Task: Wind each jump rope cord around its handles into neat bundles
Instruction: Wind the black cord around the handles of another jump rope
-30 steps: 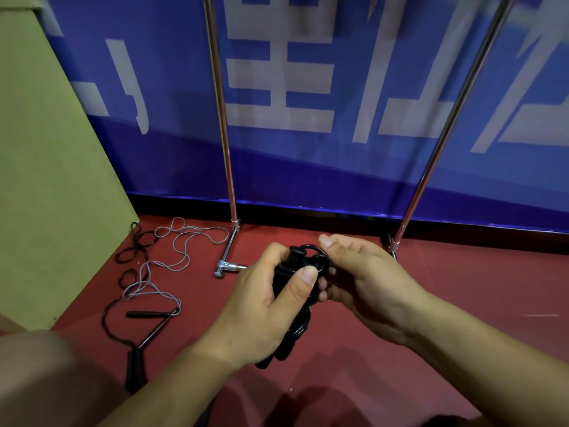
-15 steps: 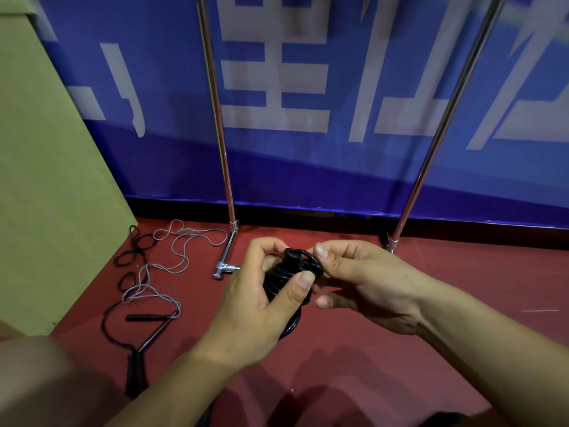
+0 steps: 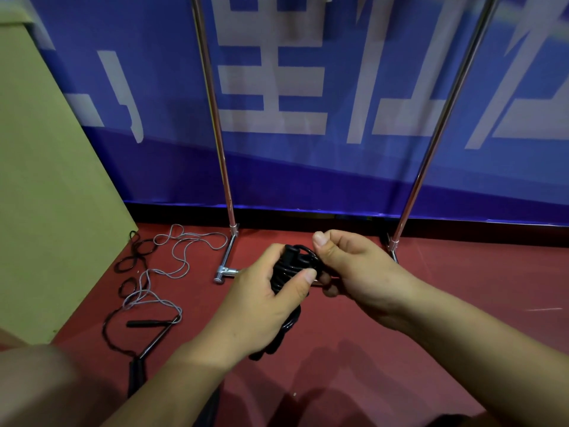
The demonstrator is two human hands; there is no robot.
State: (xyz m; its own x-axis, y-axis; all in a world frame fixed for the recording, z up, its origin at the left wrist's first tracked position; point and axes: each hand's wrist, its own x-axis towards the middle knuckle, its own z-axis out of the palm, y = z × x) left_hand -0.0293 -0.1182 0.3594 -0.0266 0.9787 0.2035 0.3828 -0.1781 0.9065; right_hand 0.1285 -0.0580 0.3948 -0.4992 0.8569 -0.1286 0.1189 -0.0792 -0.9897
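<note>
A black jump rope bundle (image 3: pixel 289 269), cord wound around its handles, is held in front of me above the red floor. My left hand (image 3: pixel 261 306) grips the bundle, thumb pressed across the coils. My right hand (image 3: pixel 354 272) pinches a loop of the black cord at the bundle's top right. The handles' lower ends stick out under my left hand. On the floor at left lie a loose grey-corded jump rope (image 3: pixel 175 266) and a loose black-corded jump rope (image 3: pixel 135 260), tangled together, with black handles (image 3: pixel 144 323) near my left forearm.
A metal rack stands ahead, with its left pole (image 3: pixel 215 118), right pole (image 3: pixel 443 118) and a chrome foot (image 3: pixel 226 266) on the floor. Behind it hangs a blue banner (image 3: pixel 308 164). A tall cardboard box (image 3: pixel 46 195) blocks the left side.
My right hand has lifted and curled tighter over the bundle's top, drawing the cord loop rightward. The left hand keeps its grip, and the bundle tilted slightly.
</note>
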